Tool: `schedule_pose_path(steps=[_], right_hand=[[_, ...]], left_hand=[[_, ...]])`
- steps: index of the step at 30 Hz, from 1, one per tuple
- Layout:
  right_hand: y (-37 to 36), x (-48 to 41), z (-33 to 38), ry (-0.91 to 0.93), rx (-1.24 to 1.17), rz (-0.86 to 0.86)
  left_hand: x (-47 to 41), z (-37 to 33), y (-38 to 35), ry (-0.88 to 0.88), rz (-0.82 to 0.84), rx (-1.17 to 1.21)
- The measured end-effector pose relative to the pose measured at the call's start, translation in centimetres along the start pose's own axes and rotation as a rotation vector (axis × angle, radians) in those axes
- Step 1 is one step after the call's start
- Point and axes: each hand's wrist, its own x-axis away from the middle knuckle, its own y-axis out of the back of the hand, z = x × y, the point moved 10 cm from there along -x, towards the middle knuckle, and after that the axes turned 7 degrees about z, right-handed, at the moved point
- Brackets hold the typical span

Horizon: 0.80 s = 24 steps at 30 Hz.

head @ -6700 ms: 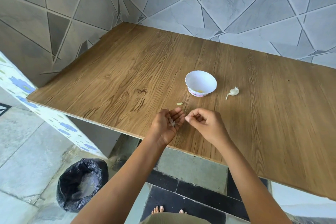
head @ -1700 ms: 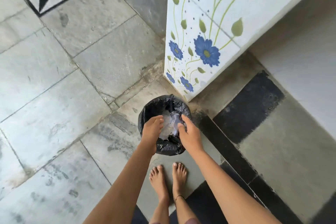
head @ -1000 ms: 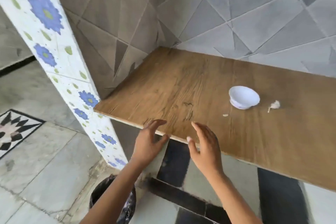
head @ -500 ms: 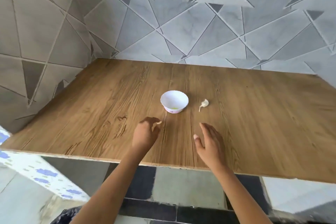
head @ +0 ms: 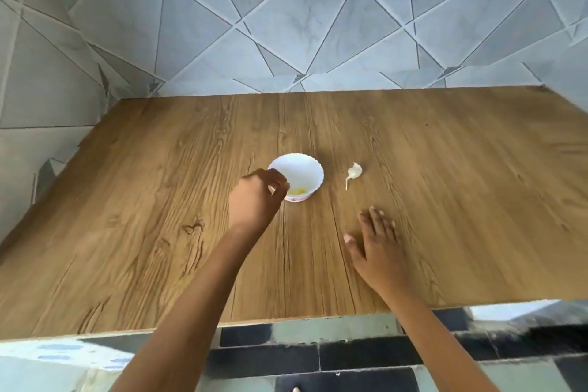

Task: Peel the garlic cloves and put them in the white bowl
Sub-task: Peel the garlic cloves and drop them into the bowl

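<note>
Your left hand point(head: 257, 200) curls over the white bowl point(head: 307, 161), seemingly dropping a clove, grasp unclear; right hand point(head: 377, 247) released. Next, take the garlic point(head: 355, 172).

one view, head cam, worn by the person; looks fwd & down across the wooden table point(head: 461, 200) from its near edge; tiled wall point(head: 286, 25) fills the top, floor tiles point(head: 350, 356) the bottom strip; left arm point(head: 197, 296) & right arm point(head: 429, 337) enter from below; white bowl point(head: 305, 169) mid-frame, within arm's reach
</note>
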Motion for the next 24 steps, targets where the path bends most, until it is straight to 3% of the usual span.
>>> schedule_pose_path(steps=[8,12,15,18,24], right_hand=[[1.1,-2.0,-2.6,-0.072,-0.018,-0.050],[1.1,-1.8,-2.5,-0.054,-0.031,-0.053],[1.5,-2.2,-3.0,-0.038,-0.052,-0.037],[2.5,-3.1,-4.7,-0.033,-0.108,-0.049],[5.6,-4.3,-8.1,0.087,-0.321,-0.189]], left_hand=[[-6.8,-1.9,-8.5,0.029,0.479,-0.595],[-7.4,-2.6,-7.7,-0.032,0.435,-0.658],[-7.9,-5.5,-6.8,-0.070,0.321,-0.399],[-7.7,-9.9,-9.8,-0.170,0.353,-0.188],[-7.9,-11.3,-17.3,-0.099,0.375,-0.384]])
